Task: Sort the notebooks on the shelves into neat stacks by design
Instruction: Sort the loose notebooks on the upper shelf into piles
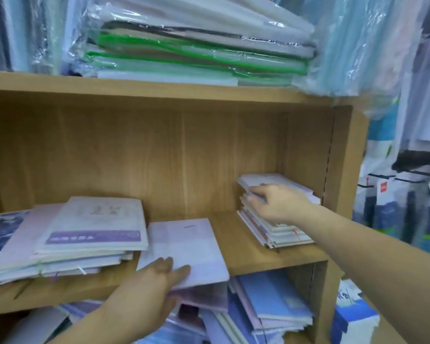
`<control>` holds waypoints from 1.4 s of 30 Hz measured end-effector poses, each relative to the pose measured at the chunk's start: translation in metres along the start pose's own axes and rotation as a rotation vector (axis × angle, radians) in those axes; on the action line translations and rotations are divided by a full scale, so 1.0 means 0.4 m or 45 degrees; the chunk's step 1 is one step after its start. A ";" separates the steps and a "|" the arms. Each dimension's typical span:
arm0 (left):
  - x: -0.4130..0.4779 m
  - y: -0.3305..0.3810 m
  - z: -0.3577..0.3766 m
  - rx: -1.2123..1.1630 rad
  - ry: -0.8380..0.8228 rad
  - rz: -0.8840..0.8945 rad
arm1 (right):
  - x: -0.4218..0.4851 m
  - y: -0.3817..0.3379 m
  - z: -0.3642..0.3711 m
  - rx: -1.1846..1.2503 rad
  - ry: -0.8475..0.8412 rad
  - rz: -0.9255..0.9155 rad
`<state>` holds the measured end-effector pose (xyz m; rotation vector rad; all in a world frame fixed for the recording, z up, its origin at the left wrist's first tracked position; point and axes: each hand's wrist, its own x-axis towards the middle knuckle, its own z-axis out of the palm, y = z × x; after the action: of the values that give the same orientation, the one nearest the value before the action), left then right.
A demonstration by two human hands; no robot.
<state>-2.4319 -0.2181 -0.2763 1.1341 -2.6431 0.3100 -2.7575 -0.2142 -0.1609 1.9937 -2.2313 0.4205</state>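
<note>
1. Plainly, the sorting is only partway through. The shelf (258, 259) carries a fairly squared stack (283, 232) at its right end and a sprawled pile (67, 234) at its left, well apart.
2. The left grip (164, 276) grasps a lilac notebook (184, 244) by its near edge, with fingers on top and the thumb seemingly beneath. The notebook lies flat just beside the pile, its near edge hanging over the shelf front.
3. The right grip (276, 204) rests on the stack, fingers bent at its left edge among the upper notebooks. Blur hides whether it grasps some or merely steadies them, so I cannot tell.
4. What looks done is the stack, which seems to hold pale covers of one kind. Its lower notebooks still fan out a little toward the front.
5. The pile is still to do, and it mixes designs. A white cover with a purple band lies on top, with plain lilac and a dark blue picture cover askew beneath.
6. Also left is the heap (271, 309) of blue and lilac notebooks on the shelf below, which lies tumbled and looks untouched.
7. By my judgement, well under half is done. The lilac notebook probably either joins the stack or starts a new one between stack and pile.
</note>
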 end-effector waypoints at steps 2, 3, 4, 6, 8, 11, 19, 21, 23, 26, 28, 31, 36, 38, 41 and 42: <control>-0.002 -0.020 0.024 0.069 0.075 0.058 | 0.001 0.025 -0.007 -0.085 0.072 0.043; -0.003 -0.028 0.027 0.074 0.110 0.095 | 0.004 0.037 -0.008 -0.214 0.128 0.087; -0.006 -0.026 0.025 0.078 0.141 0.125 | 0.003 0.047 -0.008 -0.380 0.219 0.115; -0.016 -0.031 0.022 0.071 0.256 0.126 | -0.014 0.036 0.010 -0.575 0.432 -0.047; -0.033 -0.025 0.026 0.017 0.304 0.112 | -0.043 -0.019 0.037 -0.390 0.581 -0.353; -0.073 -0.004 0.008 -0.119 0.209 0.075 | -0.084 -0.135 0.098 0.022 0.255 -0.430; -0.128 -0.008 -0.031 -1.527 0.201 -0.947 | -0.123 -0.231 0.262 0.008 -0.166 -0.265; -0.103 0.023 -0.038 -1.814 0.245 -1.078 | -0.145 -0.237 0.273 0.081 -0.129 -0.213; -0.082 0.058 -0.046 -1.939 0.303 -1.093 | -0.168 -0.227 0.282 0.235 -0.114 -0.154; -0.058 0.088 -0.071 -2.059 0.428 -1.065 | -0.200 -0.204 0.273 0.473 -0.060 -0.079; -0.050 0.089 -0.105 -2.074 0.521 -0.968 | -0.217 -0.211 0.245 0.752 -0.005 -0.044; -0.056 0.042 -0.168 -2.047 0.707 -0.856 | -0.214 -0.247 0.214 1.079 0.137 -0.028; -0.144 -0.133 -0.242 -1.784 0.959 -1.040 | -0.165 -0.396 0.222 1.278 0.065 -0.164; -0.199 -0.190 -0.249 -1.696 0.882 -1.126 | -0.138 -0.467 0.248 1.267 -0.078 -0.248; -0.258 -0.223 -0.233 -1.699 0.693 -1.224 | -0.107 -0.535 0.290 1.127 -0.308 -0.269; -0.268 -0.224 -0.226 -1.673 0.673 -1.219 | -0.099 -0.545 0.301 1.087 -0.330 -0.269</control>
<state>-2.2822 -0.1795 -0.2150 1.2749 -1.0908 -0.9832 -2.5256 -0.2309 -0.2593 2.7728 -2.1307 1.3315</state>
